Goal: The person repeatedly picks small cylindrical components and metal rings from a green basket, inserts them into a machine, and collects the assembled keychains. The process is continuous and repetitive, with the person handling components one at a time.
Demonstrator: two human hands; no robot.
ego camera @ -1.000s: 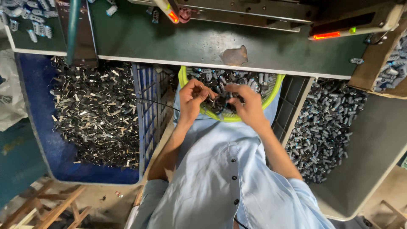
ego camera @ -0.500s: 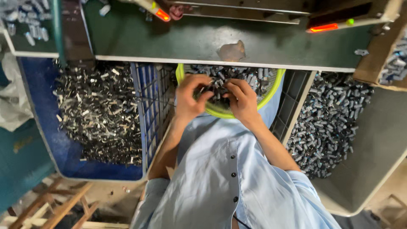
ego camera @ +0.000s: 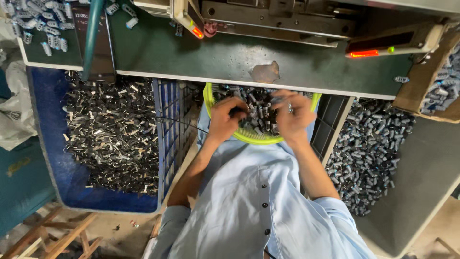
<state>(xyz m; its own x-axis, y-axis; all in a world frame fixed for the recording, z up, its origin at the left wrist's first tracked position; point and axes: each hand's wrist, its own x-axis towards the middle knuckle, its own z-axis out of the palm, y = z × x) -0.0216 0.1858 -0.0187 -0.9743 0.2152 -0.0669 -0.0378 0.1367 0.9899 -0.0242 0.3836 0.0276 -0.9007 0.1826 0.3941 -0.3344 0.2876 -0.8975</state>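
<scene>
Left hand: my left hand (ego camera: 225, 120) sits over the near-left part of the yellow-green basket (ego camera: 249, 139), fingers curled down into the heap; the grip looks closed on a dark small part, though I cannot make out which one.
Right hand: my right hand (ego camera: 293, 116) sits over the right part of the same basket, fingers bent in toward the left hand; I cannot tell whether this grip has hold of anything.
Parts in hand: the small dark metal parts (ego camera: 261, 112) lie heaped in the basket, directly under and between both hands, touching the fingertips.
Key relation: the heap lies between the two grips, a little ahead of the knuckles toward the worktop edge; both hands are about equally near, and the pieces point every way, so no single long axis shows.
Basket place: it rests in my lap, half tucked under the green worktop (ego camera: 230, 52).
Left side: a blue crate (ego camera: 48, 153) of shiny metal clips, well apart from the left hand.
Right side: a grey tray (ego camera: 421, 168) of dark cylindrical parts, near the right forearm.
</scene>
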